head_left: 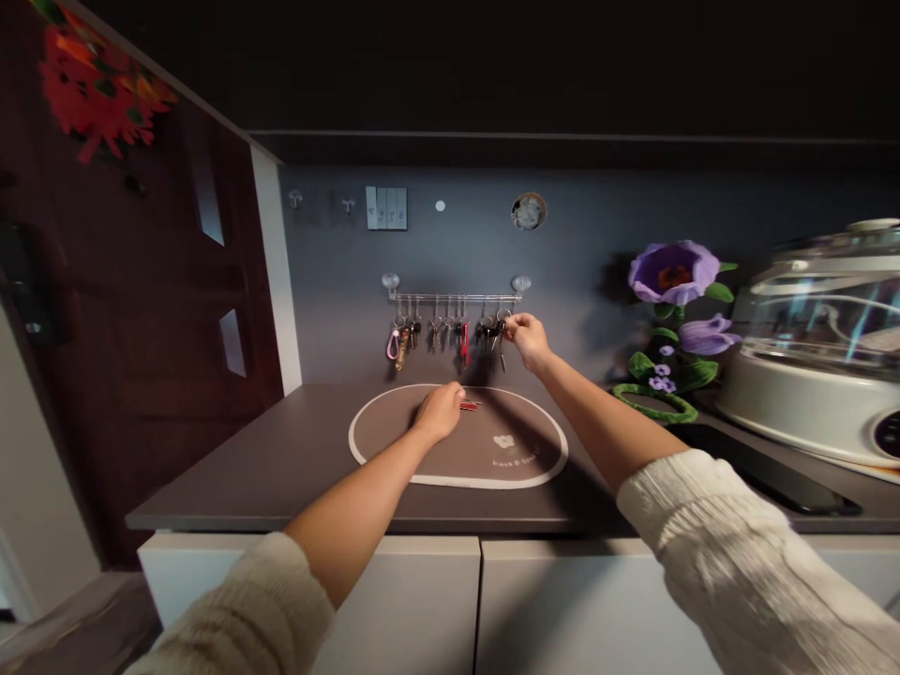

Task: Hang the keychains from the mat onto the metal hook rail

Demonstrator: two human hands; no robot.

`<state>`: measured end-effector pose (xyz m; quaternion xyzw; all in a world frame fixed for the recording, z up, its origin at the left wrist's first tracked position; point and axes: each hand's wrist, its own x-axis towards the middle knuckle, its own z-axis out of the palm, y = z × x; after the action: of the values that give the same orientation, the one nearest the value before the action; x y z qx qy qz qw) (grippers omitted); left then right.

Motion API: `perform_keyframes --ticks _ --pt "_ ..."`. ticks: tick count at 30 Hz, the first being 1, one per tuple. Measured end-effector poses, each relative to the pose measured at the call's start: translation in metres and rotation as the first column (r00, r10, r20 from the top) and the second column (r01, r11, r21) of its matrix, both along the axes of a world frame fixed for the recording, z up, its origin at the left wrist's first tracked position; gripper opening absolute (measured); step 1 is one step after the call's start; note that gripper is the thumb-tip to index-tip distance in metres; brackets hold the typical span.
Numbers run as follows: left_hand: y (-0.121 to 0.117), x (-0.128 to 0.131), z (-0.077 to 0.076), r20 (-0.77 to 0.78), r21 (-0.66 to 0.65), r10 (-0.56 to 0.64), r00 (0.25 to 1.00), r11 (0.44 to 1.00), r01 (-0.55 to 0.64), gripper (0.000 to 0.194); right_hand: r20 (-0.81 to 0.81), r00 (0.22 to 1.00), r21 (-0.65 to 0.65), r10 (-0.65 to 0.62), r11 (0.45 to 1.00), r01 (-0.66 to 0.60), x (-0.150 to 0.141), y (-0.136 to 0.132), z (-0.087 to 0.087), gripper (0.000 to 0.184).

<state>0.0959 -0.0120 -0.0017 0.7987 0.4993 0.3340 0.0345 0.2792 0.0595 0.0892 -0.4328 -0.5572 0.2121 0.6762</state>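
Observation:
My right hand (529, 339) is raised to the right end of a clear hook rail (457, 298) on the wall. Its fingers pinch a bunch of keys (501, 330) by the ring there. Several other key bunches hang along the rail, among them one with a pink loop (394, 343), one with a brown patterned strap (401, 351) and one with a red tag (465, 345). Low over the brown oval mat (394, 450), my left hand (441, 411) is closed on a key with a red part (469, 406); the fingers partly hide it.
Purple crocheted flowers (675, 272) stand at the right, beside a white appliance with a clear cover (816, 394). A black phone-like slab (780, 473) lies on the counter (246, 469). A dark cabinet (492, 75) overhangs the wall, and a dark red door (141, 328) is at the left.

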Motion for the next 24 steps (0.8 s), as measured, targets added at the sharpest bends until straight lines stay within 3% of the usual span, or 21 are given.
perform_keyframes --ticks 4,10,24 --pt "-0.002 0.000 0.001 0.005 -0.010 0.002 1.000 1.000 -0.002 0.026 -0.053 0.996 -0.070 -0.073 0.995 0.069 -0.003 0.005 0.010 0.007" --pt "0.002 0.000 -0.003 0.023 0.010 -0.009 1.000 1.000 0.008 0.028 -0.183 0.982 -0.167 -0.053 0.986 0.022 -0.011 0.003 0.018 0.013" --pt "-0.002 0.000 0.001 0.024 -0.015 0.006 1.000 1.000 -0.006 0.026 -0.214 0.968 -0.281 -0.129 0.958 0.065 -0.011 0.010 0.009 0.013"
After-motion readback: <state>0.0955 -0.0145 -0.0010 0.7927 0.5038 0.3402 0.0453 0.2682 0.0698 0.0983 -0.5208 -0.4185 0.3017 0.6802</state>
